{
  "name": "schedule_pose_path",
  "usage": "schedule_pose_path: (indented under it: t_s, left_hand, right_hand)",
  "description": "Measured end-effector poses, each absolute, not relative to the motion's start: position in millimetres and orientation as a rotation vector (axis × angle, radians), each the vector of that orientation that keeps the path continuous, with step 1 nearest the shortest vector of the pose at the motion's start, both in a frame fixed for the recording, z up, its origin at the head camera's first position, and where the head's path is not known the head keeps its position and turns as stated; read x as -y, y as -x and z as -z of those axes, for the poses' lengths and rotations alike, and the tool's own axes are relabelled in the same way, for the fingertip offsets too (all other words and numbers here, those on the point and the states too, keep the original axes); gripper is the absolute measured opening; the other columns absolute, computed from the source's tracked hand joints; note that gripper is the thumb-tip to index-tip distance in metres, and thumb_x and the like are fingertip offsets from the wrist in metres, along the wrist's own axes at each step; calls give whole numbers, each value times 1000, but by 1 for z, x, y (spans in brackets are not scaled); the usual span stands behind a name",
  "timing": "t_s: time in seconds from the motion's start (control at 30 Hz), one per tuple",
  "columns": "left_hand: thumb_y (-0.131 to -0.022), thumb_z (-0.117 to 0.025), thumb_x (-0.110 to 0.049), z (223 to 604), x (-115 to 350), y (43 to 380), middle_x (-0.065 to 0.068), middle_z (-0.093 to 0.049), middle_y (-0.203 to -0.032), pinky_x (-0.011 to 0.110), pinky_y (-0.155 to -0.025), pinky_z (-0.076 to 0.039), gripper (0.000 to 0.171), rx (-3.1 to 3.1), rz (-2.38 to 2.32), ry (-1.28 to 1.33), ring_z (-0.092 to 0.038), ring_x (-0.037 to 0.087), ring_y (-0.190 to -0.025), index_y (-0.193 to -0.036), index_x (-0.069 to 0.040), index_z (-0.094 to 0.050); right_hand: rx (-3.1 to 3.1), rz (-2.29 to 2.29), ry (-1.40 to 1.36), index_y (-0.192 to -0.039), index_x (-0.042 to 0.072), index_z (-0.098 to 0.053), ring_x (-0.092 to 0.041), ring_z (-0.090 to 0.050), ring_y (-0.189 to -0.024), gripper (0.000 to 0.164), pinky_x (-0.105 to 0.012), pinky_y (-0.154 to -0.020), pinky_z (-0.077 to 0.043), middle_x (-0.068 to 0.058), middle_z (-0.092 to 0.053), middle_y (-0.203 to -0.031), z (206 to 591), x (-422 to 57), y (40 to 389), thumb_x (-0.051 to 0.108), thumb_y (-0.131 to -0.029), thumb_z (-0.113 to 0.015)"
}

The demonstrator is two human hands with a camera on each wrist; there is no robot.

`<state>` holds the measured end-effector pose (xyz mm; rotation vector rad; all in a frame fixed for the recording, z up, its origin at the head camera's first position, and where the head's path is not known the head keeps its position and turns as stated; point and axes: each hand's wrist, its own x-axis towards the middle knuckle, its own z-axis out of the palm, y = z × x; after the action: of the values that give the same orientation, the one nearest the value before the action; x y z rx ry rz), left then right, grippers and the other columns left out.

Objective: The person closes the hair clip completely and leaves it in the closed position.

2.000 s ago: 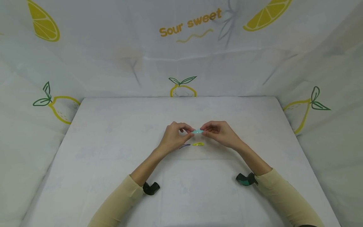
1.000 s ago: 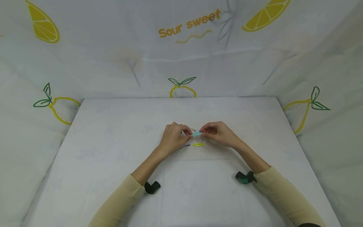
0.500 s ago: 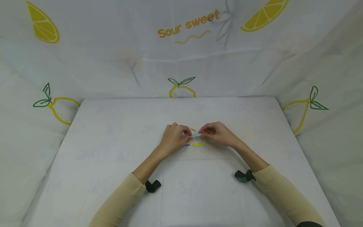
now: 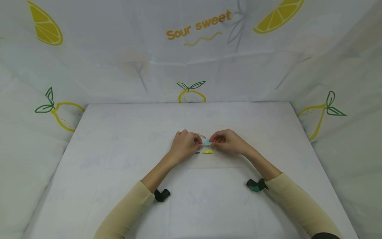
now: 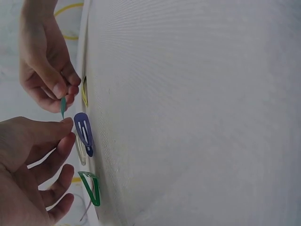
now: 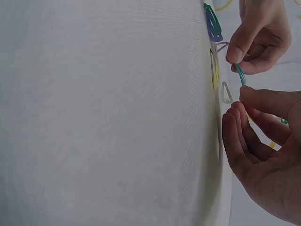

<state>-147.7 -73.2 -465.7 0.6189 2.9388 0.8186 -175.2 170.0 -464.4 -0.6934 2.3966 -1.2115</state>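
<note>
From 7 o'clock the left arm (image 4: 158, 172) slants up toward 1; from 5 o'clock the right arm (image 4: 262, 163) slants toward 10. The left hand (image 4: 185, 144), its fingertips aimed at 3 o'clock, pinches with thumb against finger, its other fingers (image 5: 60, 183) loosely bent. The right hand (image 4: 228, 142) pinches too, pointing to 9 o'clock, just apart from the left.

Turq. hair clip (image 4: 206, 143) – slim, approx. horiz. – pinched btwn L grip (image 4: 185, 144) & R grip (image 4: 228, 142).
</note>
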Motion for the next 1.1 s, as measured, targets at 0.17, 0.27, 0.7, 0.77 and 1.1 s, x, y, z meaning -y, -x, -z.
schedule_pose_path:
  t_s: [0.17, 0.27, 0.7, 0.77, 1.1]
  left_hand:
    - [-93, -86, -21, 466, 72, 148, -5, -82, -90, 47, -95, -48, 4, -2929, -797, -615, -61, 20, -88, -93, -18, -85]
    - [-93, -85, -21, 465, 72, 148, -5, -81, -89, 47, -96, -47, 4, -2917, -795, -611, -61, 19, -88, -94, -17, -84]
    - [-91, -86, -19, 467, 71, 147, -4, -79, -85, 46, -97, -45, 4, -2891, -807, -596, -58, 17, -86, -94, -17, -84]
    - [-91, -86, -18, 467, 71, 147, -4, -79, -85, 46, -97, -45, 4, -2889, -808, -597, -58, 17, -85, -93, -17, -84]
    - [-93, -85, -18, 468, 70, 148, -5, -76, -81, 44, -95, -44, 3, -2870, -807, -601, -55, 16, -83, -92, -17, -83]
  right_hand:
    - [-2394, 1190, 688, -113, -2, -79, -18, -73, -92, 18, -19, -82, -58, -17, -80, -106, 466, -170, 176, 9, -98, -80]
    - [-2402, 1166, 689, -112, -1, -79, -17, -72, -91, 18, -19, -82, -57, -15, -80, -105, 466, -169, 176, 10, -98, -80]
    - [-2389, 1149, 693, -110, 0, -79, -12, -69, -86, 15, -20, -80, -57, -10, -80, -100, 466, -169, 175, 9, -98, -80]
    - [-2388, 1147, 702, -109, -1, -79, -13, -69, -86, 15, -20, -80, -57, -11, -80, -100, 466, -170, 175, 9, -98, -79]
    - [-2375, 1149, 699, -110, -2, -78, -15, -69, -87, 16, -20, -81, -57, -12, -79, -101, 466, -170, 175, 8, -98, -79]
